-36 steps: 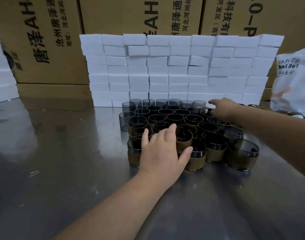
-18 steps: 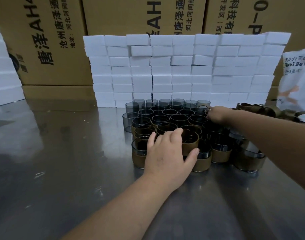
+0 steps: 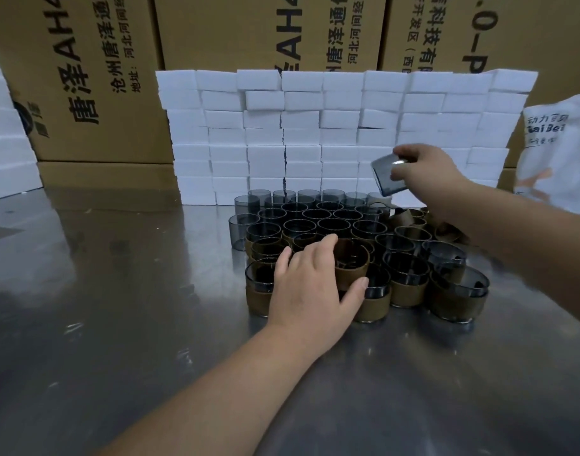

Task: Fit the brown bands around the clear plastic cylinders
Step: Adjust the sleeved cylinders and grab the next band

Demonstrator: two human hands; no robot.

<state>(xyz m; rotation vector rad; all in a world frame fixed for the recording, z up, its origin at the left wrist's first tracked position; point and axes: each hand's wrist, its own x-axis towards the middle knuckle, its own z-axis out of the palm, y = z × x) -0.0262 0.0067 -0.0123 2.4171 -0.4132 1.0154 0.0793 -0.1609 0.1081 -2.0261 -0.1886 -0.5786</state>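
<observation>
Several clear grey plastic cylinders (image 3: 306,217) stand packed together on the steel table (image 3: 117,307). The front ones, such as one banded cylinder (image 3: 453,297), wear brown bands. My left hand (image 3: 310,284) holds a loose brown band (image 3: 351,264) over the front row, thumb at its right side and fingers along its left. My right hand (image 3: 423,169) grips one bare cylinder (image 3: 385,174), tilted in the air above the back right of the group. Loose brown bands (image 3: 413,217) lie behind the cluster on the right, partly hidden by my right forearm.
A wall of white foam blocks (image 3: 331,126) stands right behind the cylinders. Cardboard boxes (image 3: 94,77) fill the background. More white foam (image 3: 2,143) is stacked at the far left. A white plastic bag (image 3: 561,153) sits at the right edge.
My right hand has lifted a bare cylinder up out of the back right of the group. My left hand has stayed on the brown band at the front.
</observation>
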